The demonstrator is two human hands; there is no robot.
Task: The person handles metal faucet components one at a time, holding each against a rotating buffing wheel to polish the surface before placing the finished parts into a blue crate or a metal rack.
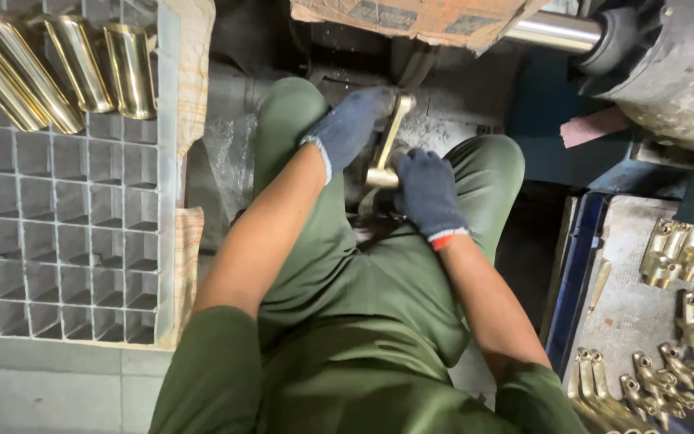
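A large grey machine housing (676, 72) fills the upper right corner, with a polished steel shaft (556, 30) running out of it under a torn cardboard sheet (419, 18); to the left lies a wide pale divider tray (58, 241) of square cells, most of them bare, with four long polished brass tubes (66, 68) lying slantwise across its top rows; on the right a worn grey metal tray (628, 273) with a blue rim carries small brass fittings (684, 253) in three loose clusters, too tangled to count exactly.

The person sits in green trousers, knees spread, and holds a single brass handle piece (387, 145) in the gap between them; it is a slim, straight, yellow-gold bar, shiny along its length, with a small crosswise end at the top and a thicker block at the bottom, tilted slightly to the right.

The left hand (351, 124), in a blue-grey knit glove, closes around the upper end of the bar; the right hand (426, 193), in a darker blue glove with a red cuff edge, is clenched over the lower block; both grips are tight on the piece.

Room is narrow: the knees hem the piece on both sides, the divider tray's edge stands near the left thigh, and the metal tray's rim sits near the right forearm; dark floor shows beyond the hands.
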